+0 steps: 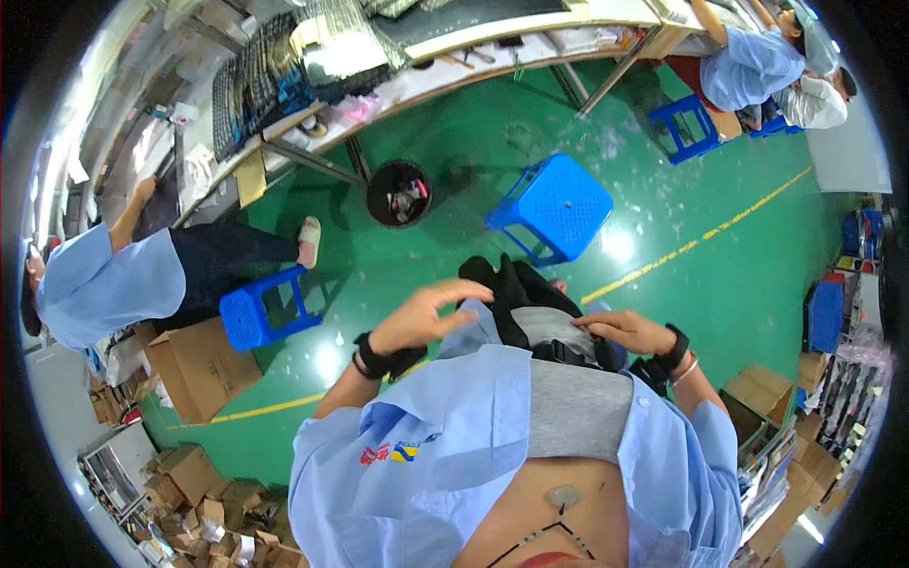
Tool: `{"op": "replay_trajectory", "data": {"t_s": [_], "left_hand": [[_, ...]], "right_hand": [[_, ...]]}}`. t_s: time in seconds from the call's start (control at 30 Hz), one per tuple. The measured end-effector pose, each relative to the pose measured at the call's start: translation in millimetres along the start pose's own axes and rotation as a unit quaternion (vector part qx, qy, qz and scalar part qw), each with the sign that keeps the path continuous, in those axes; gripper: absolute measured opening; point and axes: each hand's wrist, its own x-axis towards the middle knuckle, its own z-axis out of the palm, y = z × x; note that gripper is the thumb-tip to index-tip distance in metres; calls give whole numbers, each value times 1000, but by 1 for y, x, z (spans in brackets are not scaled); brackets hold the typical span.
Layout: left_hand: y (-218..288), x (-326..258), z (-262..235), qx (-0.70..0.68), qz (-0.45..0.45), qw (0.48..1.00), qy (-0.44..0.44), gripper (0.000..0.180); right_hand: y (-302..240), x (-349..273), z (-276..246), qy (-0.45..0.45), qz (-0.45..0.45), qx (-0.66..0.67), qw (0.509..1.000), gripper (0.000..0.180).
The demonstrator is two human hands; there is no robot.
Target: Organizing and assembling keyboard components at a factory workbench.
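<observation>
Your left hand hangs at waist height with its fingers loosely bent and a gap between them and the thumb, so it appears to hold nothing; its tips come near the black cloth, though contact cannot be made out. Your right hand has its fingers bent over the edge of the pale piece; whether they pinch it or only rest there, you cannot tell from this angle. The cloth and the pale piece lie together in front of your waist, just beyond the dark buckle, and having them between both hands probably keeps them within easy reach of either. A black band sits on each wrist, likely there to leave the palms free. Beneath you the floor is glossy green, crossed by a yellow line that perhaps separates the walkway from the workplaces. A blue stool stands ahead, near the bench, and a dark bin sits by the bench legs, presumably handy for scraps. At your left a co-worker in blue reaches toward the bench; two more people are at the far right. Cartons crowd the lower left.
</observation>
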Motion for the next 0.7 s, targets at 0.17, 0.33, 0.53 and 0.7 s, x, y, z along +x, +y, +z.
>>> {"op": "replay_trajectory", "data": {"t_s": [0.17,0.33,0.53,0.7], "left_hand": [[-22,-19,42,-203,-9,973,-110,47],[6,-12,32,-254,-7,963,-93,33],[-5,-13,35,-126,-107,986,-31,13],[79,-3,-56,273,-99,869,401,23]], "right_hand": [[37,-42,37,36,41,214,975,41],[-24,-16,19,-12,-108,127,986,46],[-18,7,-9,-84,-71,45,993,52],[-66,-51,-114,357,-145,-2,923,57]]}}
